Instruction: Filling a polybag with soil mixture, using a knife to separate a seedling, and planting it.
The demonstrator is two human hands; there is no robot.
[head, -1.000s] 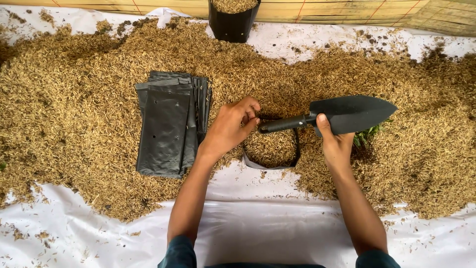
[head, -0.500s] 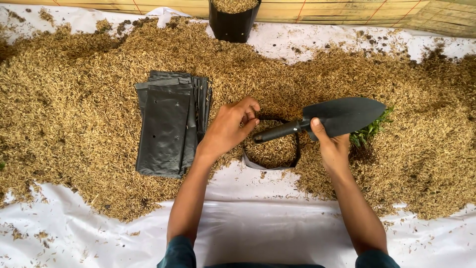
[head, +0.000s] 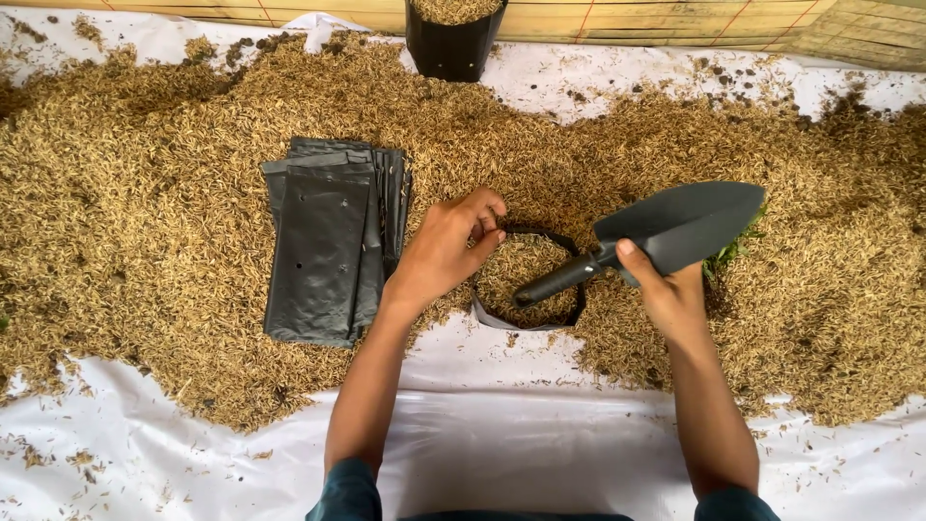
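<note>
At the left of the frame the brown husk heap (head: 145,222) covers most of the white plastic sheet (head: 521,453) that is spread on the floor. On the heap, left of the middle, lies a stack of flat black grow bags (head: 328,241), not yet opened.

In the middle stands the small black bag (head: 526,282), open and already nearly full of husk. The left hand (head: 446,246) holds its upper left rim – the fingers are curled over the edge and keep the mouth open. To my judgement the step in hand is the filling of this bag, and it is close to the end.

To the right, the right hand (head: 666,294) is closed around the neck of the black trowel (head: 666,232), the thumb lying on top. The handle points down into the bag mouth and the blade is lifted to the upper right; I cannot tell if any husk is on it. Just beside the blade a small green plant (head: 735,249) shows.

At the top of the frame, in the middle, a filled black bag (head: 453,39) stands upright near the bamboo mat (head: 675,19).

The next move probably calls for a steady left grip, so the soft rim does not fold – and for a turn of the trowel, because now the handle end, not the blade, is over the bag.
</note>
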